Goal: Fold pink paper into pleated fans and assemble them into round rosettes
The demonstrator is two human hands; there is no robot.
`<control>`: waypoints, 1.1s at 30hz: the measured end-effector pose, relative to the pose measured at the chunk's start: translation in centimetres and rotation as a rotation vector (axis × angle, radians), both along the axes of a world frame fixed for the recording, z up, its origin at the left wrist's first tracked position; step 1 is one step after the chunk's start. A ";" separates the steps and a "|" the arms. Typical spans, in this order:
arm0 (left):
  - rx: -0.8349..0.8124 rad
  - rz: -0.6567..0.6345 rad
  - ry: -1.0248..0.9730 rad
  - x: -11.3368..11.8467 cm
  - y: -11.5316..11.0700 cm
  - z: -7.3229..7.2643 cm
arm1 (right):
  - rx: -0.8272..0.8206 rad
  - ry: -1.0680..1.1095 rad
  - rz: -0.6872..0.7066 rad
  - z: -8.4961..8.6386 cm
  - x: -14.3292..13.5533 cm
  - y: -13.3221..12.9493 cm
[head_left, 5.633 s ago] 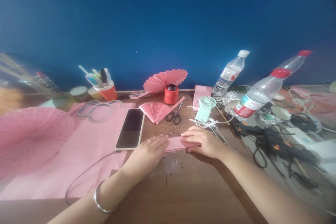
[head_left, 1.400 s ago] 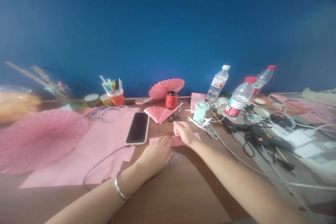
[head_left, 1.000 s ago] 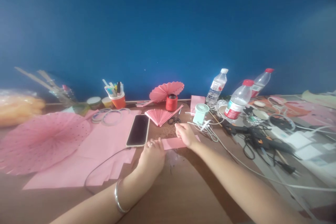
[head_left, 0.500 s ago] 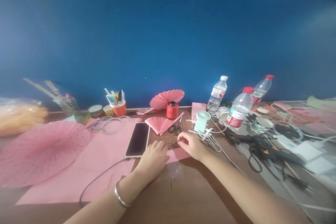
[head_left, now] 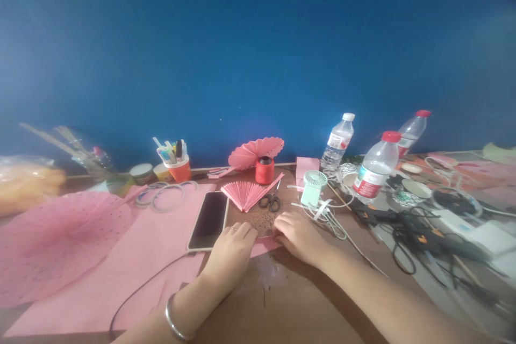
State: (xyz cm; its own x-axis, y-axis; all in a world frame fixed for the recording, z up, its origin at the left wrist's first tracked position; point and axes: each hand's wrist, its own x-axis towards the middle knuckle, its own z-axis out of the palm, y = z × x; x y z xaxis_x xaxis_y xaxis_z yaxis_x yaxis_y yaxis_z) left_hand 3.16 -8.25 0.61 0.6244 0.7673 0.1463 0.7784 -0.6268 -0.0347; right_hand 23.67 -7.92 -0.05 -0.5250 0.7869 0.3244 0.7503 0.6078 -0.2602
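Note:
Both my hands lie palm-down on a folded pink paper strip (head_left: 264,247) on the brown table (head_left: 290,306). My left hand (head_left: 231,247), ring on a finger and a silver bangle at the wrist, presses the strip's left part. My right hand (head_left: 296,234) presses its right part, fingers pointing left. Only a sliver of the strip shows between and below the hands. Small dark specks (head_left: 262,220) lie just beyond my fingers. A phone (head_left: 208,219) with a cable lies to the left of my left hand.
Pleated pink fans (head_left: 245,193) (head_left: 256,151), scissors (head_left: 271,202), a red spool (head_left: 264,170) and a mint mini fan (head_left: 313,187) sit behind. Pink sheets (head_left: 121,258) and a round fan (head_left: 52,236) lie left. Bottles (head_left: 373,169), cables and a glue gun (head_left: 419,234) crowd the right.
Both hands have stayed on the pink strip, sliding and flattening over it; now they cover most of it. The view has tilted up and shifted a little.

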 end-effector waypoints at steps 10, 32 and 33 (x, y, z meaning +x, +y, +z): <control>-0.066 -0.046 -0.021 -0.4 -0.2 0.4 | -0.078 0.025 0.177 0.7 2.4 0.4; -0.224 -0.155 -0.148 0.0 -0.4 0.7 | -0.232 0.123 0.325 0.8 3.0 0.4; -0.221 -0.155 -0.145 0.0 -0.5 0.8 | -0.228 0.115 0.335 0.7 3.0 0.5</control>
State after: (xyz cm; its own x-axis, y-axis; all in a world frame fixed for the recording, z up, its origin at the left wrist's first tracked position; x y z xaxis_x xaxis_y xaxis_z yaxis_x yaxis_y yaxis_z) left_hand 3.18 -8.70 1.38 0.7213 0.6877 0.0824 0.6599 -0.7184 0.2202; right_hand 26.66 -7.46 0.69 -0.7349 0.6369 0.2330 0.4788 0.7305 -0.4869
